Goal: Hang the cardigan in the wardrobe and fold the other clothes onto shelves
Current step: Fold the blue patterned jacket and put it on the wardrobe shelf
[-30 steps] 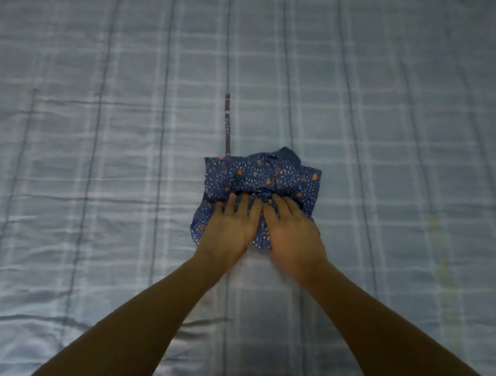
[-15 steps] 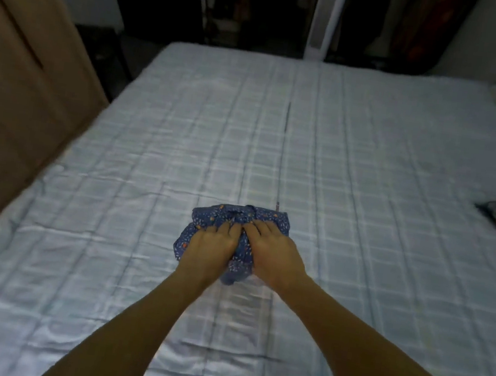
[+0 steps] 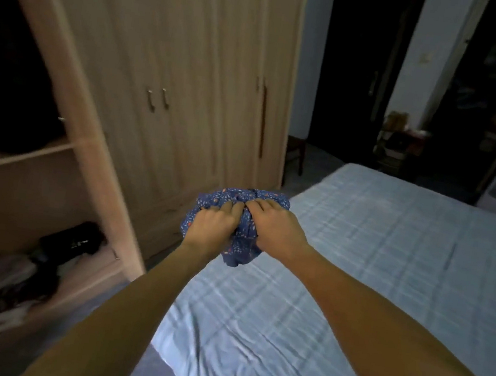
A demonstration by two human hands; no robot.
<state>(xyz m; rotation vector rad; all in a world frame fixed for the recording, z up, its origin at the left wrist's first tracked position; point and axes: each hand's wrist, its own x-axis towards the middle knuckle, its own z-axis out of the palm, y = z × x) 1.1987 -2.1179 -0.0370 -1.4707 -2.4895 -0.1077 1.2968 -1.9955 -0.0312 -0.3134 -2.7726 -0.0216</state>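
Left hand [image 3: 210, 226] and right hand [image 3: 274, 226] both grip the folded navy floral-print garment [image 3: 239, 250] (lifted off the pale blue checked bedsheet [image 3: 372, 269]) near the light wooden wardrobe [image 3: 170, 49].

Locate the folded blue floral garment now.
Head view, centre: blue floral garment gripped by left hand and right hand over the edge of the light-blue checked bed, beside the tan wooden wardrobe.

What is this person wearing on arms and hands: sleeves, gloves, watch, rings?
Nothing that shows. Left hand and right hand are ungloved, the wrists carry no watch or band, and both forearms are bare to the frame edge. No rings can be made out.
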